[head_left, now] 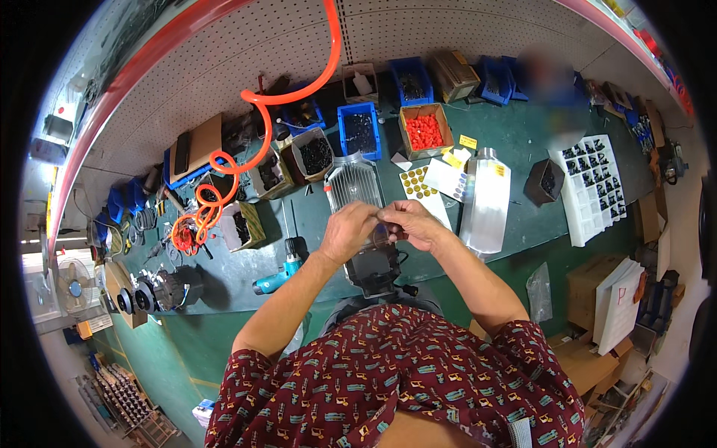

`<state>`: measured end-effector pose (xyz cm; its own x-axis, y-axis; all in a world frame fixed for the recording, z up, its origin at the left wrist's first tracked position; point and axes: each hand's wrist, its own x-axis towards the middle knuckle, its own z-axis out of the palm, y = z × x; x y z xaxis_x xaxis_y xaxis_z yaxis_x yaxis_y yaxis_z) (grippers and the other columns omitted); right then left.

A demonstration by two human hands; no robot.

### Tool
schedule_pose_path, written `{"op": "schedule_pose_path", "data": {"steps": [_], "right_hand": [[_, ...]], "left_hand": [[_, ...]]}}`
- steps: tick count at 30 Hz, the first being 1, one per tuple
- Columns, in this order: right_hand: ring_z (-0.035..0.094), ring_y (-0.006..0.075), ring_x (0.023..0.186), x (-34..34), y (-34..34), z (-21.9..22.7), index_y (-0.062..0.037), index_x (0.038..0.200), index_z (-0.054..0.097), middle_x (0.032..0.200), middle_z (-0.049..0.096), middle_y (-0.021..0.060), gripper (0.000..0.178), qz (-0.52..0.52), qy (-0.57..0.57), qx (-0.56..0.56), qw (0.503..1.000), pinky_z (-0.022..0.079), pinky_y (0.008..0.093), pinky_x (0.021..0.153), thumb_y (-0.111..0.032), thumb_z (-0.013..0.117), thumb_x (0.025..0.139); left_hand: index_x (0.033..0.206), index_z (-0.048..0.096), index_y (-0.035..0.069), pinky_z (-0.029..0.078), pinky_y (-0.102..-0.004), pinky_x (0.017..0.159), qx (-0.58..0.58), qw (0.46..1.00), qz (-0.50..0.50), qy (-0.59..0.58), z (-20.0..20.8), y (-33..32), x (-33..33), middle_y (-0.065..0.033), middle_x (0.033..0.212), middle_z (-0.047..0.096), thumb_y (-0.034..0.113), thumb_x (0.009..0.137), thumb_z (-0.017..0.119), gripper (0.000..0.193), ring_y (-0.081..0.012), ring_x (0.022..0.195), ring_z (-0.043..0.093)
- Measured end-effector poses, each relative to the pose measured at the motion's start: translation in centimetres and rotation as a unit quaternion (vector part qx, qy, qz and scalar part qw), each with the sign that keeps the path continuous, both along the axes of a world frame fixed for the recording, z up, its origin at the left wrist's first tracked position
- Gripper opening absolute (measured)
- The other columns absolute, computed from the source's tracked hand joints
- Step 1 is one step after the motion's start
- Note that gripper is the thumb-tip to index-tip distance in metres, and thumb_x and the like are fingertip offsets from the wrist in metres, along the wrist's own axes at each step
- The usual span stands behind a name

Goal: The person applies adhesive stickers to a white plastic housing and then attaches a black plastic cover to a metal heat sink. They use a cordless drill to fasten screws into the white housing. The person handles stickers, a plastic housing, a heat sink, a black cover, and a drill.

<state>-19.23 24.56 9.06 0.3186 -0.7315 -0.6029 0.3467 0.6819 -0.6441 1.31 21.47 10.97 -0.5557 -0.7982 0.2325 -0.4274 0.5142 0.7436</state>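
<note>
My left hand (349, 230) and my right hand (413, 222) meet at the fingertips above a grey finned metal housing (354, 181). Fingers of both are pinched together; whatever lies between them is too small or hidden to make out. Beneath and nearer to me, the dark end (371, 270) of the housing shows at the bench edge, partly covered by my hands. Left of it lies a teal cordless screwdriver (278, 279) with a long bit pointing away. A second silver housing (485, 205) rests to the right, beside a sheet of round gold stickers (418, 182).
Across the back of the green bench (299, 218) stand a box of red caps (426, 131), a blue bin (359, 131) and open cartons of small dark parts. A white tray (590, 190) holds black pieces at right. An orange coiled hose (261, 112) hangs at left.
</note>
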Motion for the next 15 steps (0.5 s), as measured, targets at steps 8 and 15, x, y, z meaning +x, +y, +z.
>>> {"op": "schedule_pose_path", "data": {"steps": [8,15], "right_hand": [[0.061,0.0122,0.059,0.2,-1.9,-1.0,-0.0019,0.084,0.062,0.076,0.065,0.0055,0.014,0.011,0.135,-0.127,0.983,0.050,0.0275,0.052,-0.010,0.074,0.086],[0.067,0.0135,0.076,-0.3,-7.4,-2.1,-0.0066,0.091,0.060,0.083,0.067,0.0028,0.010,-0.028,0.138,-0.066,0.988,0.057,0.0285,0.061,-0.008,0.070,0.092]], "left_hand": [[0.084,0.064,0.004,0.053,-0.0463,0.070,0.022,0.975,-0.063,-0.211,1.2,-3.9,-0.9,-0.0142,0.084,0.067,0.022,0.076,0.075,0.022,-0.0360,0.082,0.067],[0.084,0.073,0.003,0.056,-0.0451,0.073,0.115,0.963,0.033,-0.240,-0.3,-9.1,-2.6,-0.0186,0.083,0.073,0.025,0.077,0.074,0.023,-0.0355,0.081,0.072]]}}
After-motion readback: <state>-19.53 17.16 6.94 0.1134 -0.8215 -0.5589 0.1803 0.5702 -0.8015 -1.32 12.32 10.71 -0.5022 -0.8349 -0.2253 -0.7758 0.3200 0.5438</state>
